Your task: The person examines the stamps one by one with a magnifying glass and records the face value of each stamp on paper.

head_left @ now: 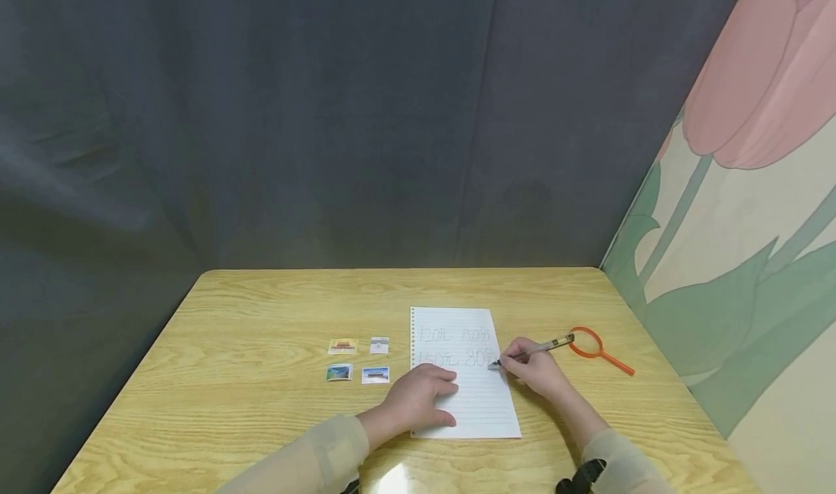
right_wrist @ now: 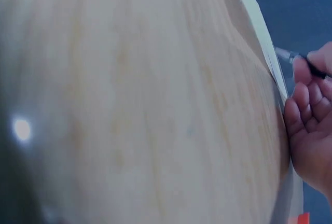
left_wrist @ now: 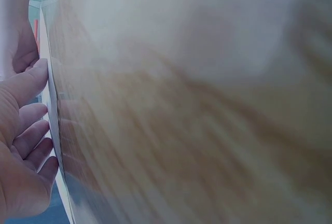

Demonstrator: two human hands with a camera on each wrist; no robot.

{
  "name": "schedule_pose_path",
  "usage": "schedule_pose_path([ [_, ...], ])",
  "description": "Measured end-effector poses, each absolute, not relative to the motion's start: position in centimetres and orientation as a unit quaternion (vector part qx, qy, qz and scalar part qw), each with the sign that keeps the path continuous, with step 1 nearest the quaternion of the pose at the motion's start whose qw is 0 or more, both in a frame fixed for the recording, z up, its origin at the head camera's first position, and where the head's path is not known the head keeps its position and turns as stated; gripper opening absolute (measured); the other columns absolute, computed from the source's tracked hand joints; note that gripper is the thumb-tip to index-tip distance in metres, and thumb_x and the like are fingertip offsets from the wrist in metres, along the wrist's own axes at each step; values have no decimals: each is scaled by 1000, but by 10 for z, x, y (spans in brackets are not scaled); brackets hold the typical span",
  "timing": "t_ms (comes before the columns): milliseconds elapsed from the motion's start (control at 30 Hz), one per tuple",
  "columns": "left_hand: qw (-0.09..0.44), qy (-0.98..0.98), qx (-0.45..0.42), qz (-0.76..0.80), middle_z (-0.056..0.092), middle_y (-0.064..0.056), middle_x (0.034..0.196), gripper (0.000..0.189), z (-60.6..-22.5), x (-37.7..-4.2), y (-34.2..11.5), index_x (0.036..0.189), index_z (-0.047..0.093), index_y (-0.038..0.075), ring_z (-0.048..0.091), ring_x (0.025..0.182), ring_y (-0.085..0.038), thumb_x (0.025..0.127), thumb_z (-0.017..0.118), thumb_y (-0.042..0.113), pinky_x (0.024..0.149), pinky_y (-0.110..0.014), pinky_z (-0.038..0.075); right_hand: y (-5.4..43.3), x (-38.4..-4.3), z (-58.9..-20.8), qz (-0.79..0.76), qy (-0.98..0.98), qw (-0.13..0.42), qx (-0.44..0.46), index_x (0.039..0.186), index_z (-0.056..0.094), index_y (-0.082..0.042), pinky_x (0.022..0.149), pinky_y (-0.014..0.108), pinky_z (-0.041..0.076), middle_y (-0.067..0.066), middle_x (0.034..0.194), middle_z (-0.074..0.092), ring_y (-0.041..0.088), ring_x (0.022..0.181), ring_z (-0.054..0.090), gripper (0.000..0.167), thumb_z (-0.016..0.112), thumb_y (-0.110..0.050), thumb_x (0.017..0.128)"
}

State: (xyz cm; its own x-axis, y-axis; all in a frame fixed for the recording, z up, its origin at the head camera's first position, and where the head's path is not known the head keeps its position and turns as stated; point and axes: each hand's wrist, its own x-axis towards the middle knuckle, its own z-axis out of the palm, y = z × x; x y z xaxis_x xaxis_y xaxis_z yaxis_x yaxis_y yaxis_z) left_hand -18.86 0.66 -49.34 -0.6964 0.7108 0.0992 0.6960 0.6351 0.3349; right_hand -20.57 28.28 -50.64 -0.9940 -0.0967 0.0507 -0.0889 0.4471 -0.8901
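Note:
A lined sheet of paper point(head_left: 466, 400) with punched holes down its left edge lies on the table. Two rows of handwritten numbers and characters show on its upper half. My right hand point(head_left: 537, 369) pinches a pen point(head_left: 555, 343), whose tip meets the paper at the right end of the second row. In the right wrist view the pen point(right_wrist: 314, 68) sits between thumb and fingers of the right hand point(right_wrist: 314, 125). My left hand point(head_left: 421, 398) rests on the sheet's lower left with its fingers extended; the left wrist view shows that hand point(left_wrist: 26, 141) along the paper's edge.
Left of the paper lie several small picture stamps, among them a yellow stamp point(head_left: 342, 347) and a green-blue stamp point(head_left: 339, 372). An orange magnifying glass point(head_left: 617, 364) lies to the right, close to the pen's upper end. A dark curtain point(head_left: 366, 131) hangs behind the wooden table point(head_left: 261, 320).

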Motion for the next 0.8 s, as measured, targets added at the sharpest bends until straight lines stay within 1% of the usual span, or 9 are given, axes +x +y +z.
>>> schedule_pose_path([
  [100, 23, 904, 389, 175, 61, 3, 134, 52, -494, -189, 6, 121, 72, 15, 53, 125, -15, 76, 84, 41, 108, -25, 38, 287, -203, -506, -552, 832, 1, -53, 95, 62, 2, 50, 24, 45, 13, 78, 65, 16, 64, 56, 10, 67, -7, 93],
  [233, 21, 905, 389, 171, 61, 3, 135, 53, -496, -189, 6, 121, 72, 15, 53, 125, -16, 76, 83, 41, 109, -25, 38, 288, -201, -502, -570, 819, -11, -73, 106, 60, 3, 47, 23, 44, 17, 82, 66, 16, 65, 57, 15, 65, -6, 95],
  [300, 19, 905, 389, 169, 61, 3, 135, 53, -496, -190, 7, 121, 72, 16, 53, 125, -16, 76, 84, 41, 109, -25, 38, 287, -201, -500, -571, 816, -22, -87, 108, 60, 5, 51, 22, 47, 19, 87, 67, 15, 70, 60, 17, 65, -4, 95],
  [400, 17, 906, 389, 168, 61, 3, 135, 53, -497, -190, 7, 121, 72, 16, 53, 125, -16, 76, 84, 42, 109, -25, 38, 287, -199, -497, -565, 818, -38, -100, 108, 64, 4, 55, 21, 50, 19, 93, 69, 13, 74, 61, 19, 69, -3, 92],
  [533, 19, 906, 388, 170, 61, 3, 135, 53, -498, -191, 7, 120, 72, 16, 53, 125, -15, 75, 84, 42, 108, -25, 38, 290, -199, -497, -548, 825, -55, -127, 110, 68, 4, 59, 21, 54, 18, 92, 71, 12, 74, 64, 22, 72, -2, 89],
  [600, 21, 906, 387, 171, 61, 3, 135, 53, -498, -191, 7, 121, 72, 16, 53, 125, -15, 76, 84, 41, 108, -25, 38, 294, -201, -499, -554, 817, -54, -152, 113, 65, 9, 64, 22, 56, 22, 93, 70, 14, 77, 67, 23, 67, 2, 92],
  [667, 21, 906, 386, 171, 61, 3, 135, 53, -498, -191, 7, 121, 72, 16, 53, 125, -15, 76, 84, 41, 109, -24, 38, 299, -203, -501, -571, 803, -48, -165, 116, 62, 14, 72, 24, 58, 28, 98, 69, 17, 84, 69, 23, 61, 6, 94],
  [733, 21, 907, 386, 169, 61, 3, 135, 53, -498, -191, 7, 121, 72, 16, 53, 125, -15, 76, 84, 42, 109, -24, 38, 302, -204, -501, -593, 788, -34, -161, 119, 59, 17, 76, 25, 58, 32, 104, 67, 18, 89, 70, 24, 53, 5, 98],
  [800, 22, 907, 385, 168, 61, 3, 135, 53, -497, -191, 7, 121, 72, 16, 53, 125, -15, 76, 84, 42, 109, -25, 37, 305, -205, -501, -609, 780, -23, -144, 120, 58, 18, 77, 26, 58, 33, 107, 66, 18, 92, 70, 26, 49, 2, 102],
])
